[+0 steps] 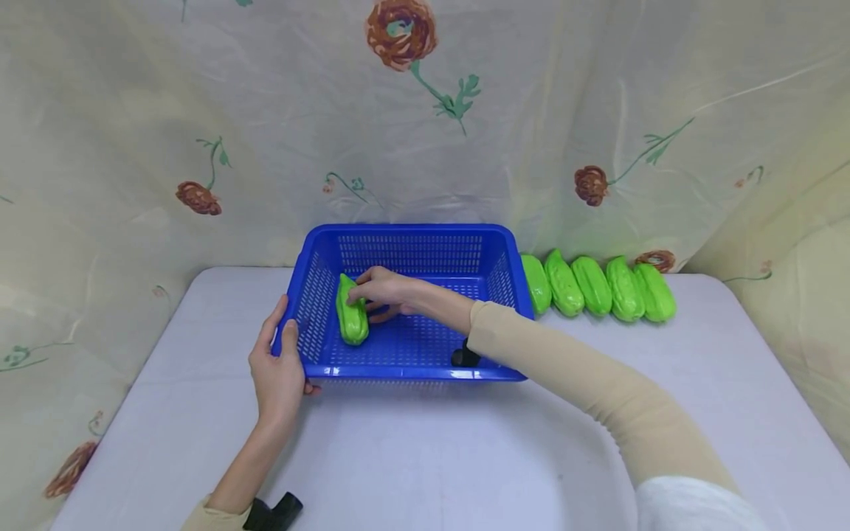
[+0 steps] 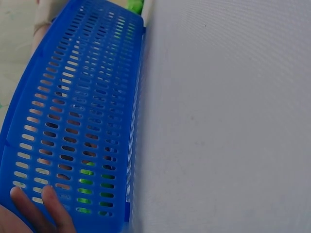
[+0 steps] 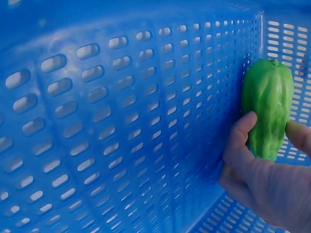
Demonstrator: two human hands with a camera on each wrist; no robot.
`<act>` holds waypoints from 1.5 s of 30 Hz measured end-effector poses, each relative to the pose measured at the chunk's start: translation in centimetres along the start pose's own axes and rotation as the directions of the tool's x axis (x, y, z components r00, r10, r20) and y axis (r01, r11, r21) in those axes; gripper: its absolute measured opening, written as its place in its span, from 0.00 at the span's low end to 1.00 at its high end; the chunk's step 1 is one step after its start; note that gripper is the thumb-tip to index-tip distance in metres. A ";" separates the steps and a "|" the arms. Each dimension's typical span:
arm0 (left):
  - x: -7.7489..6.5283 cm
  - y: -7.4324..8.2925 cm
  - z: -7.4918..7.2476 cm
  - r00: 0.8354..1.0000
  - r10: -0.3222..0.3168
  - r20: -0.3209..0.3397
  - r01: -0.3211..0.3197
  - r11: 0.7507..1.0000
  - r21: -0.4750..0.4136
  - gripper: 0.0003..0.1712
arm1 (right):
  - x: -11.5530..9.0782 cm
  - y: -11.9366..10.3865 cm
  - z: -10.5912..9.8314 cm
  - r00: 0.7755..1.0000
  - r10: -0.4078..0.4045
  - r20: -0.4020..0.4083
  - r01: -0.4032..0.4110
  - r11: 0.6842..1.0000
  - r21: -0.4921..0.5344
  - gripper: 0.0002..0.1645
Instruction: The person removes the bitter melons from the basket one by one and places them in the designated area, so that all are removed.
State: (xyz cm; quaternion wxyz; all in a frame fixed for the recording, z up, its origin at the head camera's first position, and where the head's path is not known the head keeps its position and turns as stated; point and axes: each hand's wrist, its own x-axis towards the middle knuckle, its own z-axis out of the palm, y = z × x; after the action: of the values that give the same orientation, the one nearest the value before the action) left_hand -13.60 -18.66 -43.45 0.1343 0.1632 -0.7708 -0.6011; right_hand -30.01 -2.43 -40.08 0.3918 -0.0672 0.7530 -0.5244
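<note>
A blue plastic basket [image 1: 398, 374] with slotted walls stands on the table. My left hand [image 1: 279, 376] grips its left end, thumb over the rim; in the left wrist view, fingers [image 2: 56, 208] lie against the outside of the slotted wall. Inside the basket, near its left end, my right hand [image 1: 388, 290] pinches a glossy, ridged green gourd [image 1: 352, 317]. In the right wrist view the gourd [image 3: 268, 97] stands between thumb and fingers, close to a basket wall. Its lower end is partly hidden by the hand.
Several similar green gourds [image 1: 594, 287] lie in a row just right of the basket. The table [image 1: 451, 457] has a pale cover. Behind it hangs a flowered curtain [image 1: 265, 147]. My right forearm crosses over the basket's front right corner.
</note>
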 end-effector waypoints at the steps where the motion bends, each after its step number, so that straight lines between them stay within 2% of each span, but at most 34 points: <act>1: 0.0 0.0 0.0 1.000 -0.002 0.000 0.002 1.000 0.002 0.28 | 0.0 0.0 0.0 1.000 -0.001 0.005 0.002 1.000 -0.005 0.41; 8: 0.2 -0.1 0.0 1.000 -0.010 0.005 0.010 1.000 0.002 0.28 | -0.2 -0.1 -0.1 0.999 -0.009 0.034 0.011 0.998 -0.063 0.38; 16: 0.3 0.0 0.0 1.000 -0.024 0.002 0.024 1.000 -0.005 0.28 | -0.6 -0.7 -0.5 0.999 -0.024 0.041 0.027 0.997 -0.067 0.32; 19: 0.4 0.0 0.0 1.000 -0.030 0.002 0.030 1.000 -0.003 0.28 | -1.0 -1.2 -0.7 0.998 -0.043 0.049 0.047 0.997 -0.066 0.35; 23: 0.4 0.1 0.0 0.999 -0.035 0.010 0.035 0.999 0.002 0.28 | -1.7 -1.8 -1.0 0.994 -0.091 0.054 0.094 0.995 -0.043 0.38; 30: 0.5 0.1 0.0 0.999 -0.046 0.016 0.046 0.999 -0.017 0.28 | -3.5 -2.7 -1.7 0.986 -0.154 0.072 0.153 0.988 0.019 0.36; 39: 0.5 0.1 0.0 0.999 -0.039 -0.004 0.039 0.999 -0.018 0.27 | -6.3 -4.0 -4.5 0.969 -0.243 0.036 0.236 0.961 0.144 0.35; 45: 0.4 0.1 0.1 0.999 -0.049 -0.015 0.048 0.999 -0.025 0.27 | -8.4 -3.8 -6.0 0.962 -0.273 0.011 0.268 0.948 0.174 0.36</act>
State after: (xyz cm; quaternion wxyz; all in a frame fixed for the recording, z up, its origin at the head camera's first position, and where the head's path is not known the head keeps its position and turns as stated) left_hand -14.05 -18.75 -43.41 0.1278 0.1850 -0.7581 -0.6121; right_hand -29.41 4.62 -31.63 0.3335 -0.1451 0.6821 -0.6344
